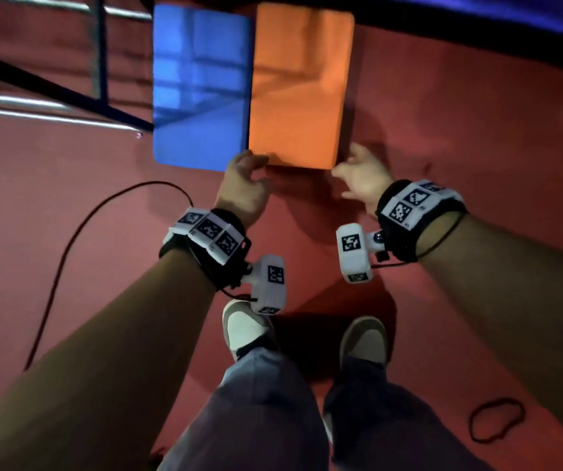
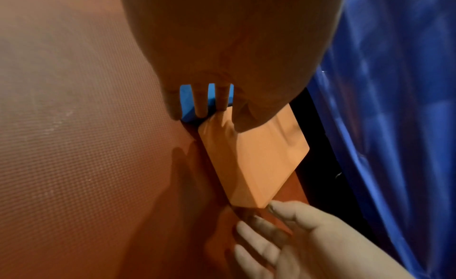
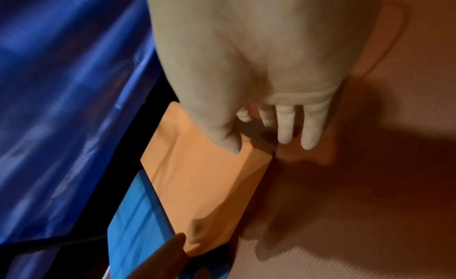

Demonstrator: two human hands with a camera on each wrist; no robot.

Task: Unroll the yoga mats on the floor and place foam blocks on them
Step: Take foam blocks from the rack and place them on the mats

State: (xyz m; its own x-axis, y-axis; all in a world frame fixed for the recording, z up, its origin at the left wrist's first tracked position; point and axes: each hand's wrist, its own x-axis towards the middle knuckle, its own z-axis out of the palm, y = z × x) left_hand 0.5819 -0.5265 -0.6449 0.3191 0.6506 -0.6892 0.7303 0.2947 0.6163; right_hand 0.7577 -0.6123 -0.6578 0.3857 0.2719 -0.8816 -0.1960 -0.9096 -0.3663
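Observation:
An orange foam block (image 1: 302,90) lies flat on the red yoga mat (image 1: 103,198), side by side with a blue foam block (image 1: 198,83) on its left. My left hand (image 1: 246,175) touches the orange block's near-left corner; in the left wrist view its straight fingers (image 2: 223,101) hang down in front of the blue block (image 2: 187,99) and the thumb lies on the orange block (image 2: 259,162). My right hand (image 1: 358,171) is at the near-right corner. The right wrist view has its thumb on the orange block (image 3: 204,185) and its fingers (image 3: 283,127) straight, beside the block.
A black cable (image 1: 59,260) curves over the mat at the left and a black loop (image 1: 497,419) lies at the lower right. A metal frame (image 1: 35,96) stands at the far left. Blue fabric (image 1: 477,15) runs along the far edge. My shoes (image 1: 242,328) stand on the mat.

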